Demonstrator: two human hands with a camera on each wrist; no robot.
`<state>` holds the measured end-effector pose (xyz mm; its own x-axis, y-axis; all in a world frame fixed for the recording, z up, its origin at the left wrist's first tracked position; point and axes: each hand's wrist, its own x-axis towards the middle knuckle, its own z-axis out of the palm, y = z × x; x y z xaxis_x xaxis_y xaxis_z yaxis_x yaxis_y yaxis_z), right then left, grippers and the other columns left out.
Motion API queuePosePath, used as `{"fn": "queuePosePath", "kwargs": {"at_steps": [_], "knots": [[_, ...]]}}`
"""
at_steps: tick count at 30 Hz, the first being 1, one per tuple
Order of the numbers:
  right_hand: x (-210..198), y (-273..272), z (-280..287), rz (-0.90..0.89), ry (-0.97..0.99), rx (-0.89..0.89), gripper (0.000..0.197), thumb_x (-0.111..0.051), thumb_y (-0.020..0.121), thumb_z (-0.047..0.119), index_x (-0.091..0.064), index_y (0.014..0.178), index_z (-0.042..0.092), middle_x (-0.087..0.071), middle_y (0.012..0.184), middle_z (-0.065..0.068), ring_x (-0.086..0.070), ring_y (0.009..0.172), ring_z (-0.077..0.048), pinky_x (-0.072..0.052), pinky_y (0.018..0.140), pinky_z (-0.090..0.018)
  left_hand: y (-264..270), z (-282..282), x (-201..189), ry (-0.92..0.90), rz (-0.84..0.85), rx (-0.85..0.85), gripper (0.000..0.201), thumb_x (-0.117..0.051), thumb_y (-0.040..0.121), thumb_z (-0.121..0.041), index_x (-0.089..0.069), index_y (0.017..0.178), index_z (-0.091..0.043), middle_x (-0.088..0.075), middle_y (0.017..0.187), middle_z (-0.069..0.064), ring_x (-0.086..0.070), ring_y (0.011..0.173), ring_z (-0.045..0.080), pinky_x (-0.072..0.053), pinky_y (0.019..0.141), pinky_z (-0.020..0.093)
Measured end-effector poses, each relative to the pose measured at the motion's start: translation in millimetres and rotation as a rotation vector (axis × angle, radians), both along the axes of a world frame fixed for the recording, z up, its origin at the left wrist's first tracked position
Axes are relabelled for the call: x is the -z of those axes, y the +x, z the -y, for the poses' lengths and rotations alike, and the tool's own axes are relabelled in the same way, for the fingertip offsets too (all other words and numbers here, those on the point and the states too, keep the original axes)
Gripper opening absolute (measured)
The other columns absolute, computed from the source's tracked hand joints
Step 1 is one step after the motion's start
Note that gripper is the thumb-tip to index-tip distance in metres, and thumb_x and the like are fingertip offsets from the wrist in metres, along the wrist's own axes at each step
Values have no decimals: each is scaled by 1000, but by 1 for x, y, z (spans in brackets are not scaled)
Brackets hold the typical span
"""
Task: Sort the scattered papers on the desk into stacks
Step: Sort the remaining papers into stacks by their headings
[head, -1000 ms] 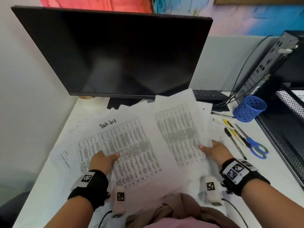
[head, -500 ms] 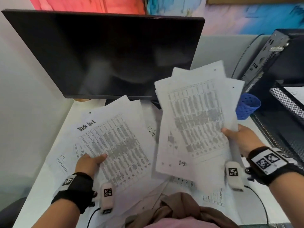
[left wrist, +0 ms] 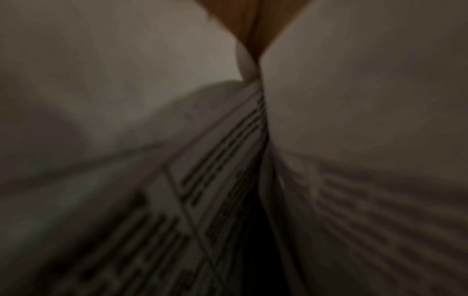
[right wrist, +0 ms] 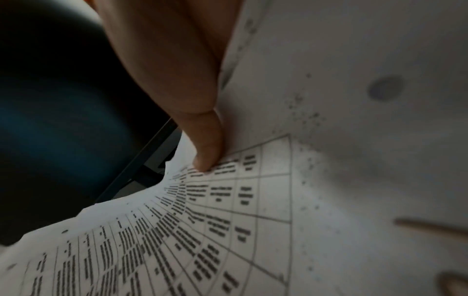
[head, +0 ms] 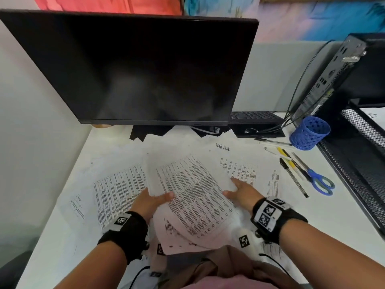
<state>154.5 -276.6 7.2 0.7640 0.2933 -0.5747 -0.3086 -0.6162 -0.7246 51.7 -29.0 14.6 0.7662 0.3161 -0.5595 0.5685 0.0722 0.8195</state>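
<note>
A bundle of printed table sheets (head: 191, 190) is held low over the middle of the white desk (head: 325, 222). My left hand (head: 160, 198) grips its left edge, thumb on top. My right hand (head: 233, 189) grips its right edge. In the right wrist view the thumb (right wrist: 202, 140) presses on the top printed sheet (right wrist: 228, 220). The left wrist view is dark and blurred and shows only paper (left wrist: 177, 200) close up. More loose sheets lie under and around the bundle: a printed one (head: 116, 188) to the left and a "Task List" sheet (head: 235, 161) to the right.
A black monitor (head: 135, 65) stands at the back with a keyboard (head: 252, 116) behind it. At the right are a blue mesh pen cup (head: 310, 132), several pens (head: 291, 170), blue-handled scissors (head: 318, 180), a black mesh tray (head: 358, 163) and a computer case (head: 333, 80).
My right hand has brought the raised bundle down from the right to the middle of the desk. My left hand has left the flat sheets and taken the bundle's left edge.
</note>
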Motion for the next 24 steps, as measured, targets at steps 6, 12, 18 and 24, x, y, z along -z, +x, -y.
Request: {"fn": "queuePosePath", "kwargs": {"at_steps": [6,12,18,24], "knots": [[-2,6,9,-78,104,242,55,-41,93,55,-62,122,14,-64,118,0,-61,107,-22,-46,97,-37,-14,-18,10,-155,59,-55,72,-95,39,-19,-68,102,1,-74,91,17,-71,84,34,-58,64,34],[3,9,5,-83,102,244,14,-55,92,8,-67,98,3,-69,71,0,-61,56,-10,-51,53,-20,-44,-42,22,-284,167,-7,96,-97,16,-27,-67,105,-5,-72,102,17,-70,93,33,-59,69,36],[-10,-3,-39,4,-182,-203,16,-50,92,8,-66,89,12,-65,90,0,-57,80,-15,-44,68,-17,-59,-34,16,-141,204,106,48,-94,35,-22,-79,81,-26,-76,91,-2,-71,88,8,-55,72,21],[-11,-13,-57,70,-361,-444,35,-40,97,2,-48,130,-6,-51,134,-19,-48,124,-32,-36,102,-33,-70,-34,7,-31,207,159,42,-87,47,-24,-76,87,-21,-76,89,-8,-70,89,8,-53,69,15]]}}
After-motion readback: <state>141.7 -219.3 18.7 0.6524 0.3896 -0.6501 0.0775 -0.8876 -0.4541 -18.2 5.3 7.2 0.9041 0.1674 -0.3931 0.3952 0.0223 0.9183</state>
